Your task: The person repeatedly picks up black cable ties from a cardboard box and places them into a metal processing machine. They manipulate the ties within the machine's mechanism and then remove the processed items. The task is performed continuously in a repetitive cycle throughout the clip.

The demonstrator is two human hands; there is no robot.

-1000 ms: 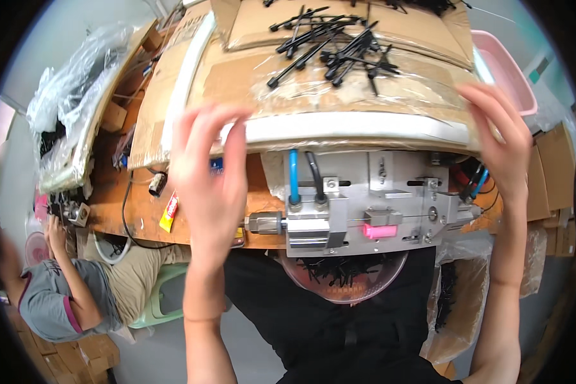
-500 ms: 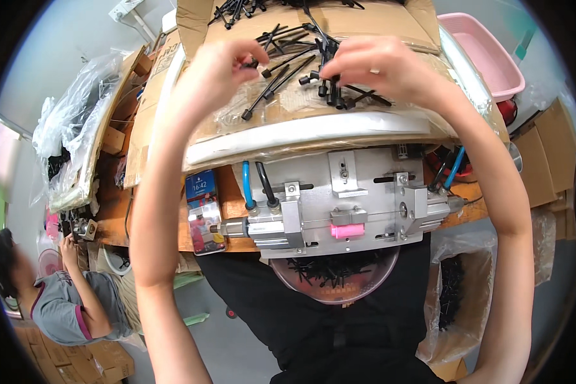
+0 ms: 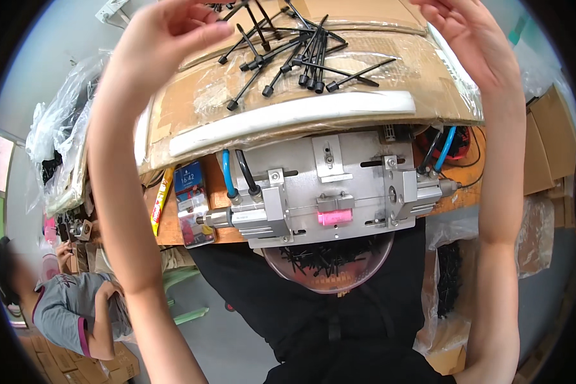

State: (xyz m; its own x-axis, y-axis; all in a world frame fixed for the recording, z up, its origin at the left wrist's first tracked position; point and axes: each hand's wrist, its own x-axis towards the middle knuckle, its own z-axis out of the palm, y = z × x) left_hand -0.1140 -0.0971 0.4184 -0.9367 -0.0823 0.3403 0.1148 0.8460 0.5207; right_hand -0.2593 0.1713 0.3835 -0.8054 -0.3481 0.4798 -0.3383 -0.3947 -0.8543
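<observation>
Main risk: snagging. Black rods [image 3: 313,61] lie crossed in a loose heap on the cardboard [image 3: 422,77], so pulling one could drag its neighbours. Front ones could then slide toward 6 o'clock, over the white strip [image 3: 294,118], and land on the metal machine [image 3: 307,192] or in the bowl [image 3: 339,281] below it. Second: left hand [image 3: 166,41] is right up at the heap; a sideways knock could scatter it.

Position: heap sits at about 4 o'clock from the left fingers, 8 o'clock from the right hand [image 3: 464,41]. Left fingers: narrow gap to the thumb, rods just beside; can't tell if they grip or touch one. Right fingers: loosely parted, slightly curled, nothing seen in them, well apart from the heap.
</observation>
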